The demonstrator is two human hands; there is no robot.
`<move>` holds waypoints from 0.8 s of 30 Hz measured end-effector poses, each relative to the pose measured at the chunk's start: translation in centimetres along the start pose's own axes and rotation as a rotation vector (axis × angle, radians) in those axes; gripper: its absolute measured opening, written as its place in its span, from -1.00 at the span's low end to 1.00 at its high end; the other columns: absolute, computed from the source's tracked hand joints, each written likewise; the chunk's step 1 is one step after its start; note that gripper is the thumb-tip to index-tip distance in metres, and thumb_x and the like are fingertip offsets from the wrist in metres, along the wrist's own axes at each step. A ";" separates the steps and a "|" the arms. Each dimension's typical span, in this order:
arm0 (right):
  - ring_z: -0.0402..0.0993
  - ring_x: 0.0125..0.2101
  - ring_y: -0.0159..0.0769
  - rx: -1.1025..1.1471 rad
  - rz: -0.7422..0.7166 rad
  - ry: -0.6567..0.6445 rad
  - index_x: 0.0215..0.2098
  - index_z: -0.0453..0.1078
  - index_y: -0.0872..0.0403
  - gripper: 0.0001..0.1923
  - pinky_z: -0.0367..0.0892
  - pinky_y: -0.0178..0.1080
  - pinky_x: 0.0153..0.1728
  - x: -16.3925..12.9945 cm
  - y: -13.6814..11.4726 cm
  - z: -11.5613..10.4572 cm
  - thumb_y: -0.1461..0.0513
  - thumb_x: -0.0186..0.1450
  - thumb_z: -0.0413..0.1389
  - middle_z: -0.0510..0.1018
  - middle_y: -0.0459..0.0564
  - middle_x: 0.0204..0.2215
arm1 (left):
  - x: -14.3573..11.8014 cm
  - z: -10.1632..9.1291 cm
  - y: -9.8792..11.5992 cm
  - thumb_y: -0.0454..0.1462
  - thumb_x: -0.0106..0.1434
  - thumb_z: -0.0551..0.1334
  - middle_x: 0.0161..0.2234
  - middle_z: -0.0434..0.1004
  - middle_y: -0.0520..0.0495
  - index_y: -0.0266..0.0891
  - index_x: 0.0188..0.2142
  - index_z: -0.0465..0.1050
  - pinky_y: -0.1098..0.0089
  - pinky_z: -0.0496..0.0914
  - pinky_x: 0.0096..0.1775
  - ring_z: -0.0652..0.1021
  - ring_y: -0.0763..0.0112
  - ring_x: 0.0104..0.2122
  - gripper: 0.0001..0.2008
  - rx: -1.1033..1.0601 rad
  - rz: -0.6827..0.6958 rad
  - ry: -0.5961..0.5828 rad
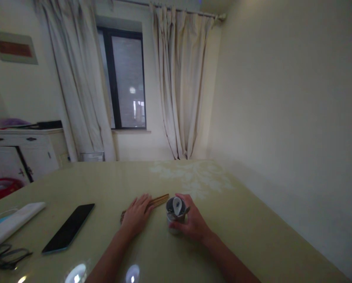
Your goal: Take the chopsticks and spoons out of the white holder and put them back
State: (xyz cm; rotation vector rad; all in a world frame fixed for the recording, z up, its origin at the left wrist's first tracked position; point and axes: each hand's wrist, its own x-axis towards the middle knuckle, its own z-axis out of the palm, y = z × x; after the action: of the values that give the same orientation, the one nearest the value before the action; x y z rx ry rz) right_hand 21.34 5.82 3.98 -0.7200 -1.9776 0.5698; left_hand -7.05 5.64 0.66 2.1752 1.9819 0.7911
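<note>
My right hand wraps around a small grey cup that stands upright on the pale green table. A white spoon rests inside the cup. My left hand lies flat with fingers spread on a bundle of brown chopsticks, which lie on the table just left of the cup. The chopsticks' far ends stick out past my fingertips.
A black phone lies face up to the left. A white flat device and dark cables sit at the left edge. A white cabinet, curtains and a window stand beyond the table; a wall runs along the right.
</note>
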 end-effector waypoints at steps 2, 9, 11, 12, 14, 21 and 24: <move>0.48 0.14 0.16 -0.023 -0.024 0.000 0.36 0.28 -0.04 0.00 0.37 0.15 0.22 0.0 0.1 -0.2 -0.09 0.07 0.50 0.51 0.19 0.13 | -0.4 -0.6 1.7 -0.01 0.42 0.11 0.32 0.48 -0.20 -0.11 0.21 0.51 -0.02 0.02 0.47 0.40 0.06 0.37 -0.51 -0.100 0.038 0.081; 0.30 0.29 0.24 -0.133 -0.213 0.223 0.39 0.22 -0.05 0.04 0.33 0.17 0.23 0.2 -2.2 -2.7 -0.22 0.09 0.44 0.35 0.27 0.29 | -2.5 0.3 9.9 0.13 0.51 -0.06 0.33 0.45 -0.22 -0.14 0.35 0.33 0.01 0.23 0.38 0.44 0.12 0.33 -0.38 -0.960 -0.029 0.100; 0.34 0.26 0.23 -0.280 -0.308 0.134 0.32 0.34 -0.11 -0.07 0.24 0.20 0.27 0.5 -3.6 -3.4 -0.17 0.08 0.47 0.42 0.20 0.27 | -2.7 1.1 10.9 0.17 0.48 0.00 0.36 0.41 -0.24 -0.15 0.33 0.35 0.01 0.20 0.40 0.40 0.09 0.36 -0.35 -1.032 -0.053 0.063; 0.38 0.23 0.19 -0.360 -0.359 0.056 0.24 0.42 -0.14 -0.22 0.22 0.19 0.27 0.7 -4.3 -3.7 -0.11 0.12 0.47 0.48 0.15 0.24 | -2.7 1.4 11.1 0.19 0.46 0.04 0.35 0.42 -0.24 -0.16 0.30 0.38 0.02 0.20 0.40 0.39 0.07 0.36 -0.34 -1.047 -0.060 0.056; 0.48 0.14 0.07 -0.491 -0.456 -0.045 0.04 0.55 -0.19 -0.61 0.23 0.14 0.23 1.1 -5.4 -3.8 0.06 0.26 0.39 0.59 0.02 0.15 | -2.5 1.7 11.1 0.20 0.42 0.08 0.30 0.47 -0.24 -0.17 0.23 0.44 0.02 0.22 0.38 0.42 0.05 0.34 -0.36 -1.066 -0.067 0.058; 0.59 -0.10 -0.12 -0.552 -0.536 0.266 -0.17 0.61 -0.09 -0.91 0.33 -0.01 0.04 5.1 -8.5 -5.7 0.22 0.40 0.25 0.69 0.01 -0.10 | -2.2 1.8 10.7 0.21 0.44 0.05 0.30 0.49 -0.23 -0.15 0.23 0.46 -0.01 0.23 0.38 0.44 0.04 0.32 -0.36 -1.105 -0.069 0.056; 0.56 -0.26 -0.17 -0.398 -0.374 0.428 -0.24 0.61 -0.02 -0.85 0.40 -0.11 -0.13 7.8 -10.2 -7.6 0.18 0.45 0.20 0.66 -0.01 -0.34 | -1.5 1.4 10.4 0.26 0.45 -0.05 0.30 0.48 -0.27 -0.17 0.27 0.42 -0.06 0.25 0.36 0.47 0.02 0.29 -0.27 -1.182 -0.067 0.176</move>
State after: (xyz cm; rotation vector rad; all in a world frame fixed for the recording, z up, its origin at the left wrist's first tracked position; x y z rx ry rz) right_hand 22.24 4.59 18.81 -0.6212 -1.7658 -0.1987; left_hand 2.94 2.97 3.20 1.3241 1.0648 1.6092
